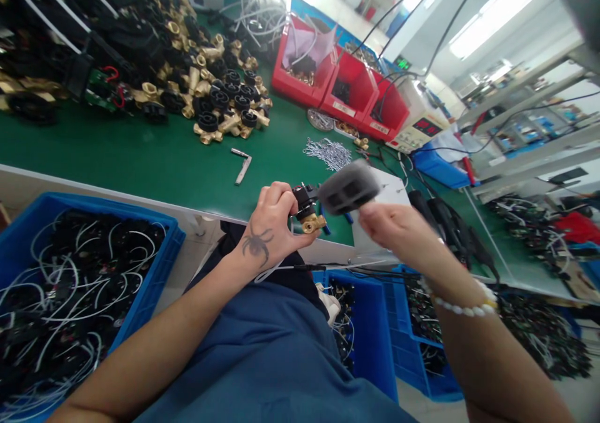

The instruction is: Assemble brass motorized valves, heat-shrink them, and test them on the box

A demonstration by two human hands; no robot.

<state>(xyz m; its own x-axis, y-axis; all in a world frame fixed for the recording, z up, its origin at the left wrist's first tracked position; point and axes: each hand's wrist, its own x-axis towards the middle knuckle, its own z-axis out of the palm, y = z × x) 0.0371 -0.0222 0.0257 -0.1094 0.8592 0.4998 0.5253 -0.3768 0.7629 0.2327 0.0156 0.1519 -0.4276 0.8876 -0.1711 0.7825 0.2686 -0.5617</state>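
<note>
Jutting rightward from the left hand [274, 218] is 1 black-and-brass fitting [308, 210].

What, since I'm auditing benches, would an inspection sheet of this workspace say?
Surface: green bench top; silvery L-shaped metal tool lying on it.
Job's things: small black-and-brass fitting; grey-and-black tool, motion-blurred, exact kind unclear.
Clutter: heaped brass fittings with round black caps; pile of small silvery metal pieces.
Hands: left hand holds the fitting; right hand grips the grey-and-black tool.
Cables: tangled thin white cords behind the heap.
Surroundings: red plastic bins on the bench; blue plastic crate of black parts at left.
</note>
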